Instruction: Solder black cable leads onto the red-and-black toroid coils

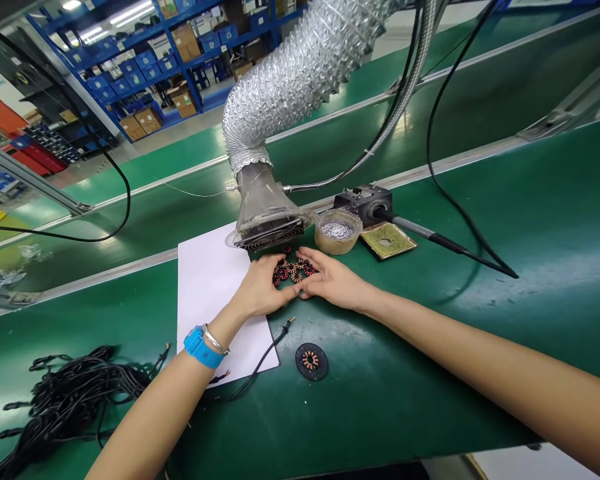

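Observation:
My left hand [260,287] and my right hand [333,280] curve around a small heap of copper-wound motor stators [295,270] on the green bench. Thumb and fingers stand apart on each hand, and the thumbs meet or nearly meet on the near side of the heap. Both hands touch the outer stators without a visible grip on any one. Closer to me, a single stator [311,361] lies on a round black disc [312,373]. A black cable [260,367] with a bare end rests partly over a white sheet [205,287].
A fume extractor hood [267,207] hangs just beyond the hands. To its right are a solder-filled pot [337,230], a soldering iron [410,227] in a dark holder [363,203], and a yellow sponge tray [389,241]. Bundled black cables [75,400] lie at left.

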Motion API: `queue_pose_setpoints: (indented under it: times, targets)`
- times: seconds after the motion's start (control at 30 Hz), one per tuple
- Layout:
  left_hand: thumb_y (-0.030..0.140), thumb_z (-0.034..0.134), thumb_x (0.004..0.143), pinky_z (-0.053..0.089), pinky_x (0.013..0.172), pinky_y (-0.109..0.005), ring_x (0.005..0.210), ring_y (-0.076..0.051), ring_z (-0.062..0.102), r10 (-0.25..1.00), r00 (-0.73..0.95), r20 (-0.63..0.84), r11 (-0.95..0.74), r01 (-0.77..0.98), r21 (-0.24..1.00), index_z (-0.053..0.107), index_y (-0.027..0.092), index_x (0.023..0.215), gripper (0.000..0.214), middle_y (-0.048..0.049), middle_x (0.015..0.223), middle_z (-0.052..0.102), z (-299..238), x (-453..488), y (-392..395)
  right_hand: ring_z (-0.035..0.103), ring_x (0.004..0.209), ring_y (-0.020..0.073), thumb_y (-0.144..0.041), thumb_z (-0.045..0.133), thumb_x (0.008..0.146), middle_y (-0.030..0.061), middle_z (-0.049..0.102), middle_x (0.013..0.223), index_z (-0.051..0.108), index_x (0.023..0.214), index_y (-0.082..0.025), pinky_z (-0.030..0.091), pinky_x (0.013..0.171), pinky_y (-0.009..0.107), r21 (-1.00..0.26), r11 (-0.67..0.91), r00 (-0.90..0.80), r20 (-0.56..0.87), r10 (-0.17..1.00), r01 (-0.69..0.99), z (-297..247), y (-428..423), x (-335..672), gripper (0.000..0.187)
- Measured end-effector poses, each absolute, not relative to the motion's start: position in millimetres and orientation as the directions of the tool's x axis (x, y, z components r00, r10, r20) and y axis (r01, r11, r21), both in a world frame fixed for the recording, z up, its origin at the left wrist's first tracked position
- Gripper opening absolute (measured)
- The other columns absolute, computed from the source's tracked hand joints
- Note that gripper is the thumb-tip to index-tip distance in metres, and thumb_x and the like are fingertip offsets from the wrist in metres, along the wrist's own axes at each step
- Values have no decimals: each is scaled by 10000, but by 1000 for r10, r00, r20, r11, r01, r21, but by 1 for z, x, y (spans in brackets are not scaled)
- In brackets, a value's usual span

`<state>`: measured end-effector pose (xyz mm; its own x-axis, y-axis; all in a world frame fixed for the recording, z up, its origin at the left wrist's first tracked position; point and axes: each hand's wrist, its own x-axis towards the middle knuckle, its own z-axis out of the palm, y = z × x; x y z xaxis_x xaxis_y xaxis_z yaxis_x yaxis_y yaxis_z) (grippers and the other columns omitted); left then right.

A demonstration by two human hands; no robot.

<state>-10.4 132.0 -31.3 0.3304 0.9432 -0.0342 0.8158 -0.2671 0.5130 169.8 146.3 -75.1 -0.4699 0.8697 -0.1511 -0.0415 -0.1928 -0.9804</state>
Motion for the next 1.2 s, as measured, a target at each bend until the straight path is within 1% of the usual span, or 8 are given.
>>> queue_pose_setpoints:
  times: [0.23,0.43,0.57,0.73,0.9,1.0,1.07,1.2]
  targets:
    - [444,682,753,430,1010,-479,1237,-353,496,950,291,-112,-185,815,549,396,74,1414,810,-213,1383,497,-25,-15,131,698,651,125,-107,572,644,177,126,1594,282,1450,-260,596,510,267,-967,-252,-507,-232,830,29,-61,137,185,870]
    - [422,719,729,390,1065,-445,1266,-329,487,901,424,-96,-304,773,557,374,116,1440,847,-169,1432,485,-24,-12,155,543,408,19,-93,507,596,139,239,1573,390,1381,-262,389,287,172,-967,-234,-536,-252,806,103,-48,173,185,812]
    - [377,713,730,377,1079,-449,1269,-322,482,884,456,-101,-327,759,563,390,100,1429,817,-178,1418,493,-22,-14,152,560,411,42,-94,498,562,124,277,1560,349,1428,-272,410,301,201,-960,-260,-609,-267,747,103,-48,174,182,896]
    - [361,718,717,427,1030,-428,1185,-293,536,838,531,-123,-367,716,594,409,111,1413,802,-169,1342,535,-22,-21,132,648,516,101,-117,509,566,162,142,1591,300,1463,-256,527,417,280,-948,-301,-650,-295,700,106,-50,149,191,932]
    - [418,675,763,526,799,-389,904,-220,600,883,461,-90,-311,718,622,391,132,1405,758,-165,1296,527,-16,-24,114,650,551,107,-175,568,598,199,243,1559,300,1420,-244,538,478,301,-959,-274,-644,-258,720,77,-50,137,203,867]
    - [371,639,791,507,749,-361,806,-185,577,950,311,13,-260,769,584,481,132,1285,571,-124,1158,591,-6,-26,96,564,508,61,-196,601,661,155,475,1407,400,1286,-231,487,480,268,-982,-130,-512,-182,839,135,-48,128,213,657]
    - [321,617,796,493,737,-358,761,-175,566,968,253,1,-210,800,562,519,155,1195,443,-83,1052,626,-2,-26,80,526,516,68,-231,664,686,91,606,1169,450,1193,-217,476,526,273,-945,58,-435,-93,896,323,-47,118,218,550]
    - [305,630,765,474,708,-359,780,-200,586,966,179,-187,-60,858,509,523,186,1103,374,-65,1013,642,-1,-20,52,558,593,125,-279,734,674,33,579,934,429,1187,-175,477,612,312,-763,262,-418,-12,908,590,-53,107,211,606]
